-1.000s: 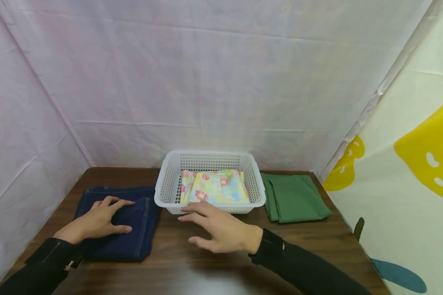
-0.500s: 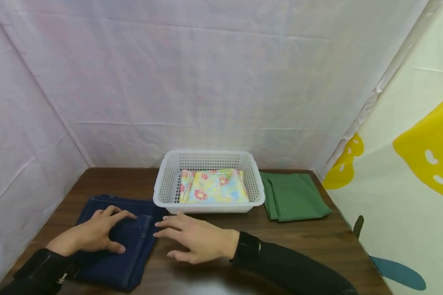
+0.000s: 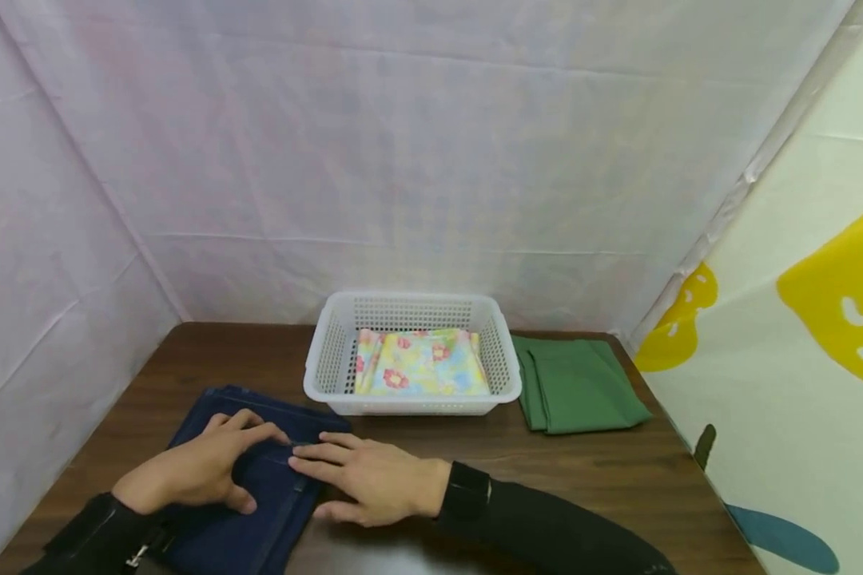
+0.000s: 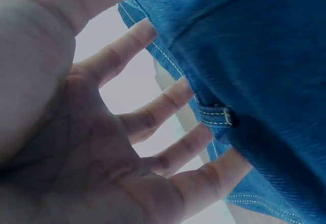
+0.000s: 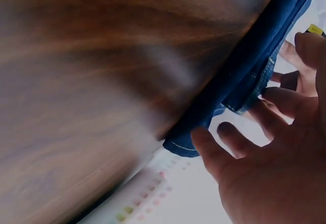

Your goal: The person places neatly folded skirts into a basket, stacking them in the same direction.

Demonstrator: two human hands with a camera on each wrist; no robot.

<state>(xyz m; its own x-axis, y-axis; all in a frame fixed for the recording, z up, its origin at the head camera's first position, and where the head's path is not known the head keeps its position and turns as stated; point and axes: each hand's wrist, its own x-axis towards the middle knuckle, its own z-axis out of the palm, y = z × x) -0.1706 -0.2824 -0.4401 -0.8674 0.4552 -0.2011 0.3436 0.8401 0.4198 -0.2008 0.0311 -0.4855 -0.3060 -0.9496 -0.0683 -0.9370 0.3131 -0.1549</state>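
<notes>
Folded dark blue denim, likely jeans (image 3: 276, 499), lies at an angle on the left of the table. My left hand (image 3: 201, 467) rests on top of it with fingers spread; in the left wrist view the fingertips touch the denim (image 4: 254, 56) near a small stitched loop. From the right, my right hand (image 3: 377, 483) reaches the denim's right side, its fingers fairly straight and the fingertips on the cloth. The right wrist view has that hand (image 5: 270, 168) beside the denim's folded edge (image 5: 249, 56). Both hands hide part of the folds.
Behind the hands, at the back centre, a white plastic basket (image 3: 411, 406) holds a folded floral cloth (image 3: 424, 363). A folded green cloth (image 3: 586, 387) lies right of it on the brown wooden table (image 3: 561, 471). White curtains (image 3: 403, 160) enclose the back and left.
The denim has been pulled toward the body and turned askew, away from the basket, with the left hand on it. The right hand has moved left from before the basket onto the denim.
</notes>
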